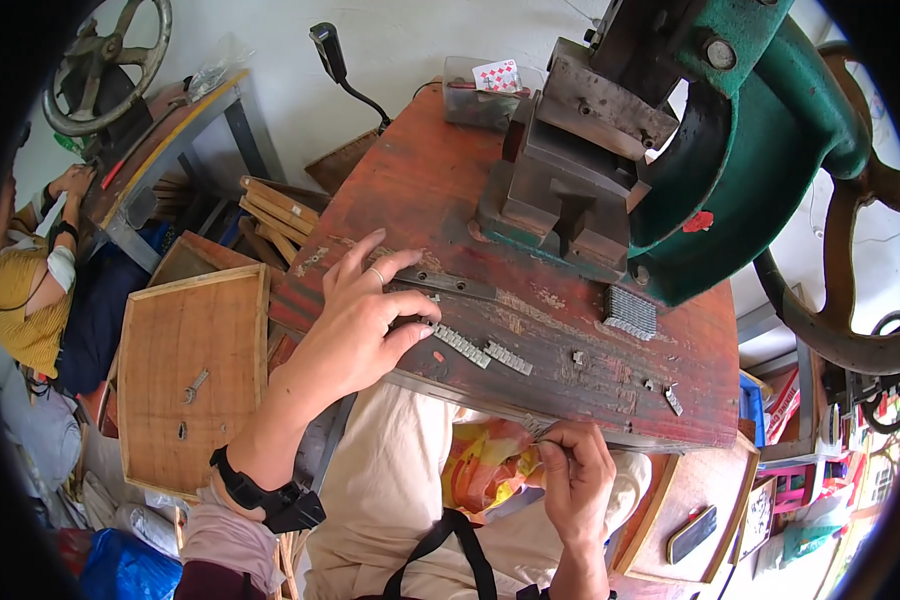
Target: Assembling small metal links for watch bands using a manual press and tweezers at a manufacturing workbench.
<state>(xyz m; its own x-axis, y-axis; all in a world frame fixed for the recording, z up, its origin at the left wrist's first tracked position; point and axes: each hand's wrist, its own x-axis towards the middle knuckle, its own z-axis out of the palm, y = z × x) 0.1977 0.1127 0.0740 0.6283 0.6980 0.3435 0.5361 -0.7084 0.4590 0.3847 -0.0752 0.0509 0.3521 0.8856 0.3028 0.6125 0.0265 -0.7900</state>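
My left hand (365,315) rests on the worn red-brown table (410,180). Its thumb and index finger pinch at the near end of a silvery metal link strip, like a watch band (461,346); a small dark thing shows between them, its kind unclear. The other fingers spread toward a flat metal bar (455,284). Just right of the strip lies a shorter link strip (509,358). Below the table's front edge my right hand (580,475) is closed in a pinch, and what it holds is too small to name.
A green hand press (750,190) with a steel block stands at the back right. By its foot sits a stack of metal links (630,313); loose link pieces (674,400) lie nearby. A wooden tray (195,370) is left, a phone (692,534) lower right. Another person (35,310) works far left.
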